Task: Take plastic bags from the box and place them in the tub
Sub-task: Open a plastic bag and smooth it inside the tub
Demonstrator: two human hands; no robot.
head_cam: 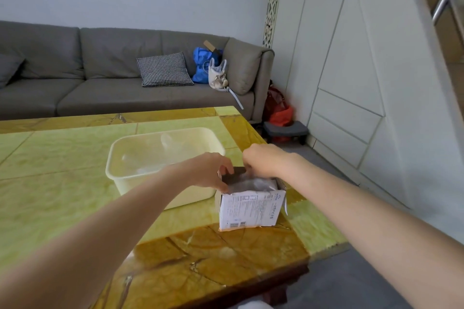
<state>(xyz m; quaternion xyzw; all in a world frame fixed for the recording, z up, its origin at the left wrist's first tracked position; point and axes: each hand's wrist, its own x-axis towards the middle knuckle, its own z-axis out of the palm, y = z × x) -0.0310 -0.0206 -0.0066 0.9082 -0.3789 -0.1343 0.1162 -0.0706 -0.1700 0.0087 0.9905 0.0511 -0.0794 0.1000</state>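
Note:
A small white printed cardboard box (248, 211) stands open on the table, with clear plastic bags (253, 184) visible inside. My left hand (208, 170) grips the box's left rim, thumb on the near corner and fingers over the dark far flap. My right hand (263, 160) is curled over the box's far right edge, its fingertips hidden, so what it pinches is unclear. Just left of the box and behind it sits a cream plastic tub (140, 190) holding some clear plastic bags (173, 148).
The yellow-green and amber stone table (62, 198) ends close to the box on the right. Beyond it stands a grey sofa (105, 88) with a checked cushion and bags. A red bag and a small stool sit on the floor to the right.

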